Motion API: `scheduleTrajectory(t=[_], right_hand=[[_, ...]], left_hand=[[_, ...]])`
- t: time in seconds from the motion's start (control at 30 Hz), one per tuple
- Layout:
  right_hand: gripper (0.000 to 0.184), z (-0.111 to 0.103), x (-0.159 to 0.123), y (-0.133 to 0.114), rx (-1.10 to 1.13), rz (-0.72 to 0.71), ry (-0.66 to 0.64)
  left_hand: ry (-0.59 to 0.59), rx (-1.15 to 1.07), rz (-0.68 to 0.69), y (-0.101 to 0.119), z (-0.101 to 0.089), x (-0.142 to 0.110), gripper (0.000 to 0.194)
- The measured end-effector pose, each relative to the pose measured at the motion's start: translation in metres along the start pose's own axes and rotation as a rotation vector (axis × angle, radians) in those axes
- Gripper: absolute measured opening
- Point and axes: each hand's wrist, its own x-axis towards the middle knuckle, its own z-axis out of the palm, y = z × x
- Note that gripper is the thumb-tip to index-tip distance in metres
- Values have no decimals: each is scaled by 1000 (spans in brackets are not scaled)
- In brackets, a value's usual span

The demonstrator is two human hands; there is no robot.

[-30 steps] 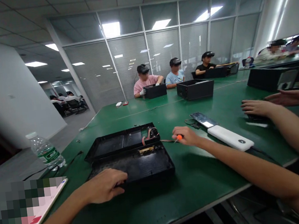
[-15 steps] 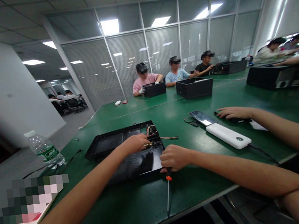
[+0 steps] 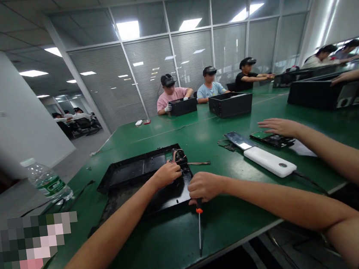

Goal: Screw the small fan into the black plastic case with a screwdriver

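A black metal case [image 3: 128, 170], open and shallow, lies on the green table with wires [image 3: 179, 156] bunched at its right end. Into that end reaches my left hand [image 3: 167, 174], its fingers closed by the wires; what they pinch is hidden. At the case's near right corner, my right hand [image 3: 205, 186] is wrapped around the handle of a screwdriver [image 3: 199, 211]. The orange collar and long metal shaft stick out below the fist, the tip pointing toward the table's near edge. Part of the case is covered by my left forearm.
Right of the case lie a white power bank [image 3: 268, 162] with a cable and a phone [image 3: 239, 140]. A neighbour's hand [image 3: 279, 126] hovers over a green circuit board [image 3: 264, 136]. A water bottle [image 3: 49, 184] stands left. Across the table, people handle black computer cases [image 3: 231, 105].
The neighbour's hand has lifted, uncovering the green circuit board. My left hand has shifted slightly within the case's right end. My right hand keeps its grip on the screwdriver.
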Motion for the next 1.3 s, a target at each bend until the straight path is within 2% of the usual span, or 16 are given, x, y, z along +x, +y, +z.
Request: scheduleTrajectory(t=[0.17,0.3,0.4,0.57,0.83,1.07,1.3], right_hand=[[37,3,0,1,-27,-17,4],[37,7,0,4,-83,-48,22],[36,8,0,6,-94,-46,17],[36,10,-1,6,-91,-27,4],[34,9,-1,7,-78,-55,23],[35,8,0,7,-74,-62,45],[35,10,0,8,-91,-64,46]], left_hand=[[42,-50,2,2,-1,4,14],[108,-128,-93,-1,1,13,18],[114,-232,-158,-5,3,17,19],[140,-391,-187,-4,4,10,18],[93,-285,-172,2,8,10,20],[212,-280,-204,1,7,12,20],[212,-292,-199,1,21,19,14]])
